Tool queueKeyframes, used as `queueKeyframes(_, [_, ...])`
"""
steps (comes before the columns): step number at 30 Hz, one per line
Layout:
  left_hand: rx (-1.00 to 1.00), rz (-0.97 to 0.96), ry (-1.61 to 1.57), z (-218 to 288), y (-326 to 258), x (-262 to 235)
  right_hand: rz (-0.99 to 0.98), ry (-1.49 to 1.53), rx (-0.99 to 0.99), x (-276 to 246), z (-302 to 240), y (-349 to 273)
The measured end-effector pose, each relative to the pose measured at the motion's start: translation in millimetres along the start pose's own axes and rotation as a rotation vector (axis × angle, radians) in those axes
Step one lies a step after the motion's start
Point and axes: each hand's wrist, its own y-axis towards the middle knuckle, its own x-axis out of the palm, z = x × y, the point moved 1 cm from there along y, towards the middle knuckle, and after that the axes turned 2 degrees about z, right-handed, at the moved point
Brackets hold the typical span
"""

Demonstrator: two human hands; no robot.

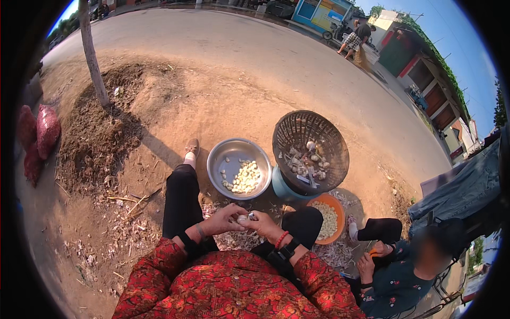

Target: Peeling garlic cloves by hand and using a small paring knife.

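A pale garlic bulb (243, 218) is between my two hands, above my lap. My left hand (220, 219) grips it from the left with bent fingers. Closed around its other side is my right hand (265, 225); whether a small tool is also in those fingers I cannot make out. Just beyond my hands, a steel basin (239, 146) holds peeled garlic cloves (245, 179). To its right, a dark woven basket (300, 127) with garlic bulbs (313, 157) rests tilted on a blue bucket (281, 185).
An orange basin (340, 215) of peeled cloves stands right of my knee. Nearby sits a co-worker (396, 282), hands around something orange. Garlic skins (234, 242) litter the ground. Red mesh sacks (48, 130) and a tree trunk (92, 58) are at left. A person sweeps (361, 34) far off.
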Motion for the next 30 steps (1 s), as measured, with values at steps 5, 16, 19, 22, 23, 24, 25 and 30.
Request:
queueKeyframes(5, [0.021,-0.025,0.094,1,1,-6,0.001,-0.01,0.007,1,-1,2])
queueKeyframes(16, [0.08,-0.046,0.279,24,20,-10,0.001,0.133,-0.042,-9,-5,4])
queueKeyframes(19, [0.133,0.015,0.36,25,21,-9,-0.004,0.238,-0.014,-9,-16,-3])
queueKeyframes(22, [0.119,0.066,0.353,36,21,-7,-0.005,0.375,-0.016,-12,-15,-6])
queueKeyframes(23, [0.116,0.066,0.353,39,19,-6,-0.007,0.377,-0.014,-10,-16,-7])
queueKeyframes(24, [0.143,0.133,0.313,43,18,-6,-0.024,0.427,-0.046,-8,-19,-8])
queueKeyframes(25, [0.17,0.199,0.274,44,17,-6,-0.041,0.477,-0.077,-7,-21,-9])
queueKeyframes(30, [0.209,0.35,0.247,45,15,-3,-0.077,0.576,-0.127,-7,-29,-6])
